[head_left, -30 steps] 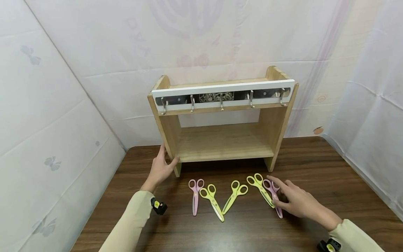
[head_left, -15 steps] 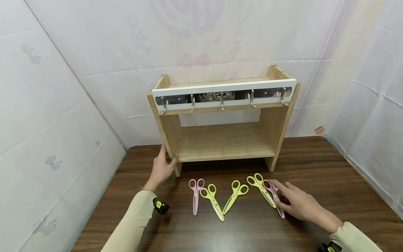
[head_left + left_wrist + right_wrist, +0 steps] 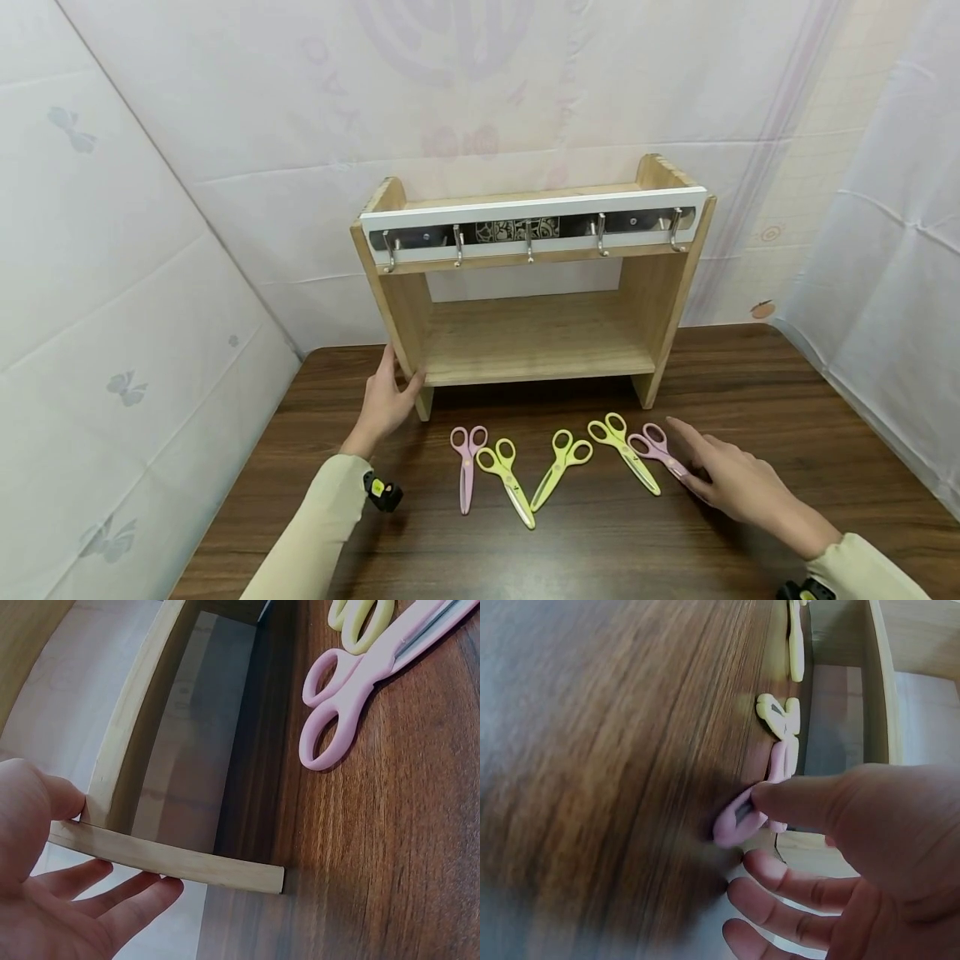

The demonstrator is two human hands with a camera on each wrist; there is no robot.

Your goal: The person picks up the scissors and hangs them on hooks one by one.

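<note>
My left hand [image 3: 382, 410] grips the lower left side panel of a small wooden shelf unit [image 3: 536, 337]. In the left wrist view its thumb lies inside the panel [image 3: 172, 859] and the fingers outside. My right hand [image 3: 738, 482] is at the right-hand pink scissors [image 3: 660, 453]. Its thumb touches the scissors near the blade end, while the other fingers reach out apart from them, as the right wrist view shows. These scissors lie on the table, handles toward the shelf, blade tip partly hidden by the hand. Beside them lie yellow scissors [image 3: 628, 460].
Two more yellow scissors, one left [image 3: 513, 490] and one right [image 3: 551, 477], lie in front of the shelf with tips close together. Another pink pair [image 3: 466, 473] lies left of them. A white rail [image 3: 525, 242] with several metal hooks runs across the shelf's upper front.
The right-hand pink scissors have turned and shifted slightly right, away from the yellow pair beside them. My right hand has moved right with them. The left hand stays on the shelf.
</note>
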